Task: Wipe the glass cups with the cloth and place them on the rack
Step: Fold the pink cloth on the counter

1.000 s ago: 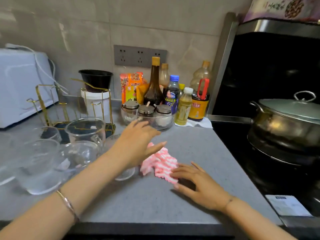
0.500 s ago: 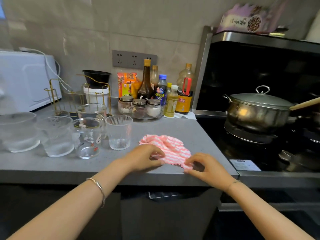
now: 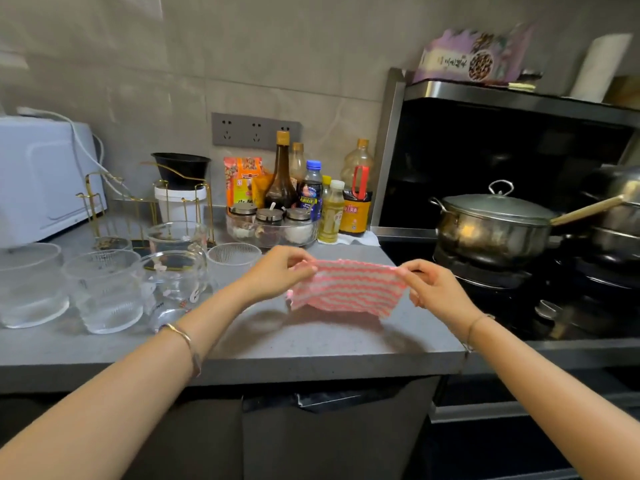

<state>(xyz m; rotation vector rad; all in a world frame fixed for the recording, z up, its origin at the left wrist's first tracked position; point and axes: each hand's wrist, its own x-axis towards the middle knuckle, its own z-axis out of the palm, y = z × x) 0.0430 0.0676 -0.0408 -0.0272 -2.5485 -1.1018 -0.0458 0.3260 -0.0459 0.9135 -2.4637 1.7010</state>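
1. The left grip (image 3: 277, 273) is closed in a pinch, thumb against curled fingers, on one upper corner of the cloth (image 3: 346, 289).
2. The right grip (image 3: 436, 289) pinches the opposite upper corner in the same way, with its fingers curled over the edge.
3. The cloth, pink and white in wavy stripes, is stretched flat between the two grips and hangs just below them. It is lifted off the worktop (image 3: 311, 344), and its shadow falls underneath.
4. The glass cups (image 3: 104, 289) stand upright on the worktop to the left of the left grip, close together.
5. A ribbed cup (image 3: 232, 263) is nearest to that grip, just beside the wrist.
6. A printed mug (image 3: 176, 285) with a handle stands next to the ribbed cup, farther from the grip.
7. The gold wire rack (image 3: 145, 202) stands behind the cups, beyond and to the left of the left grip.
8. A glass bowl of jars (image 3: 273, 230), backed by a row of bottles (image 3: 282, 178), sits straight beyond the left grip, against the wall.
9. A lidded steel pot (image 3: 491, 223) rests on the stove, beyond and to the right of the right grip.
10. A white microwave (image 3: 41, 178) is at the far left, well apart from both grips.
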